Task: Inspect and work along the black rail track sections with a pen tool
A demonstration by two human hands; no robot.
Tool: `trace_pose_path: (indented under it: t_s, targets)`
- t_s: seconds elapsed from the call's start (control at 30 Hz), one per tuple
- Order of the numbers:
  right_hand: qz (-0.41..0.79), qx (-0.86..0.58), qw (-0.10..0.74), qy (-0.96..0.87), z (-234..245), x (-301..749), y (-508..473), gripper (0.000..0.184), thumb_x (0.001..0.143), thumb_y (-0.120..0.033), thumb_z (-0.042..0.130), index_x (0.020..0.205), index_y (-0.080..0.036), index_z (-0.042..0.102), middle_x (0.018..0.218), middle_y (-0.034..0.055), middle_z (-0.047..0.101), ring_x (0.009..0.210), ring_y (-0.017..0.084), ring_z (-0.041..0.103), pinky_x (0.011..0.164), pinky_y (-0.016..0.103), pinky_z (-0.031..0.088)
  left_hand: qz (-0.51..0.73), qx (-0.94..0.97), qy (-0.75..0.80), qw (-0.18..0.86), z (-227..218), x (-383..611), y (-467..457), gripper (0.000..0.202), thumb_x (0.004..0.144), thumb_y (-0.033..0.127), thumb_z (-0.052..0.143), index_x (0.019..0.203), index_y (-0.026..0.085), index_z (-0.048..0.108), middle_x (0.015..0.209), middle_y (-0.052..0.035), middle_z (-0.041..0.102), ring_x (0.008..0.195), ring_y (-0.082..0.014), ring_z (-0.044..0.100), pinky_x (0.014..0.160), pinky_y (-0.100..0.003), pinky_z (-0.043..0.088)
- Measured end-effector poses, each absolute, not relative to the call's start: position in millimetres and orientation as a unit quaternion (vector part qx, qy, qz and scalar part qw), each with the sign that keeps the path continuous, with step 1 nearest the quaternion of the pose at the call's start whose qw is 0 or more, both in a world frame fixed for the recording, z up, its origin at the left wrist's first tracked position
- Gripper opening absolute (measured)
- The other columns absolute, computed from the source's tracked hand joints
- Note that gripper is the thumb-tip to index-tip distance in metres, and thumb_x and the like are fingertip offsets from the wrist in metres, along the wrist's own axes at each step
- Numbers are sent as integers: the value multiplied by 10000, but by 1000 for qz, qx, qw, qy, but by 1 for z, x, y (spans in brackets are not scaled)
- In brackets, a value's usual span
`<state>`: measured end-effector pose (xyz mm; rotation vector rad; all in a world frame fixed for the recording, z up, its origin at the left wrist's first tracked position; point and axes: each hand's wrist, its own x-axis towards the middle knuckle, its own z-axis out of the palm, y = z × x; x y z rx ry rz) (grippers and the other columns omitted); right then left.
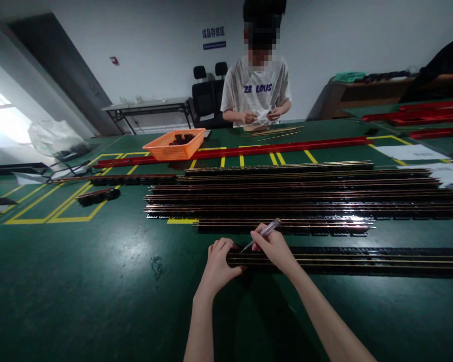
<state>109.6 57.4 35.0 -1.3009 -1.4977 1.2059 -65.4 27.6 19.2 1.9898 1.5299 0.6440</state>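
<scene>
A long black track strip with thin brass rails (362, 261) lies across the green table in front of me. My left hand (219, 264) is curled over its left end, fingers and thumb pinching it. My right hand (272, 247) grips a clear-handled screwdriver (263, 233) like a pen, its tip pointing down-left at the strip's end between my two hands.
Several more long rail strips (294, 193) are stacked behind. An orange basket (175, 145) with dark parts and a red bar (287, 147) sit farther back. A person in a white shirt (257, 90) works opposite. Yellow tape lines (60, 208) mark the table at left.
</scene>
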Motion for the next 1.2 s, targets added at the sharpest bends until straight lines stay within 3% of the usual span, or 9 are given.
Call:
trace_pose_path:
  t_s: [0.53, 0.93, 1.2]
  targets:
    - [489, -520, 437, -547, 25, 123, 54, 327, 805, -503, 498, 658, -213, 462, 500, -16, 571, 487, 141, 540, 528, 261, 429, 258, 742, 558, 266, 20, -66, 25, 319, 634, 196, 673, 904, 229, 506, 995, -2, 554, 982, -212, 503, 891, -399, 337]
    - [461, -555, 461, -517, 22, 126, 53, 323, 783, -489, 510, 623, -226, 414, 444, -48, 467, 393, 113, 444, 408, 228, 370, 252, 739, 560, 277, 21, -68, 25, 395, 603, 267, 760, 929, 245, 538, 1019, -11, 562, 1011, -239, 506, 905, -424, 339]
    - [469, -548, 487, -492, 18, 128, 54, 288, 798, -448, 505, 642, -226, 409, 426, -69, 431, 383, 113, 457, 442, 238, 409, 246, 741, 565, 265, 20, -66, 24, 447, 584, 338, 780, 943, 224, 539, 1016, -16, 557, 990, -229, 491, 888, -413, 351]
